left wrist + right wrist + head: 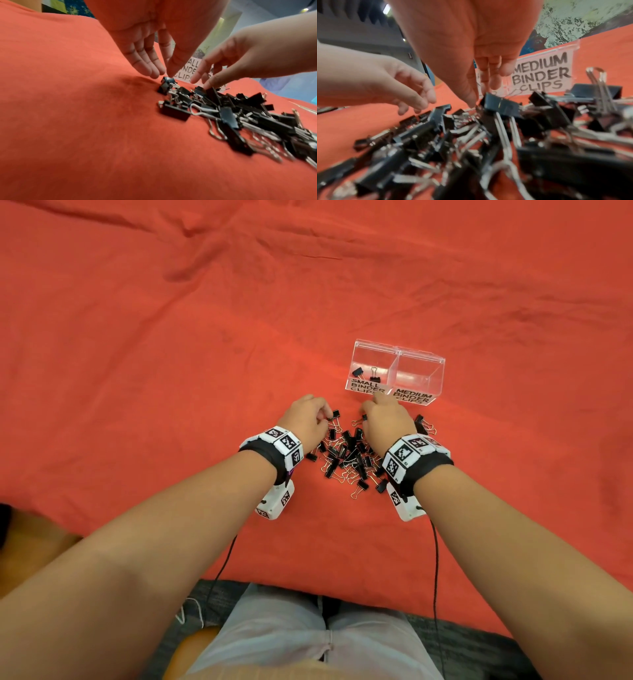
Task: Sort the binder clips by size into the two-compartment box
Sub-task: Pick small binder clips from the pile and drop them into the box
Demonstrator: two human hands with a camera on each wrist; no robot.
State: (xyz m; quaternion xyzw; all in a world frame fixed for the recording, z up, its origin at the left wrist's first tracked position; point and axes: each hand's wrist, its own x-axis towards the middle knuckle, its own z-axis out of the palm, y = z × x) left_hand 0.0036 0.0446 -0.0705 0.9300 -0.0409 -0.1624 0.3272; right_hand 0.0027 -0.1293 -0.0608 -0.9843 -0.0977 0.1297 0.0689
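- Our left hand (306, 419) reaches down at the left edge of the pile of binder clips (346, 455). Its fingers (150, 67) are nearly straight, tips closing on a small black clip (167, 81); whether they already pinch it, we cannot tell.
- The pile lies on the red cloth (171, 371) covering the worktop, between our wrists, black bodies and wire handles interlocked.
- Our right hand (387, 419) works the far side of the pile. In the right wrist view its thumb and fingers (494, 75) come down beside a clip (500, 106), but a completed grasp cannot be made out.
- Just beyond the right hand stands the clear two-compartment box (397, 350): two clips (366, 373) in the left compartment marked small, the right one marked medium seemingly empty.
- The risk, as we judge it: tangled handles could drag neighbouring clips up with a lift and scatter them or drop a wrong size in; the right hand, close to the light box, could nudge it.
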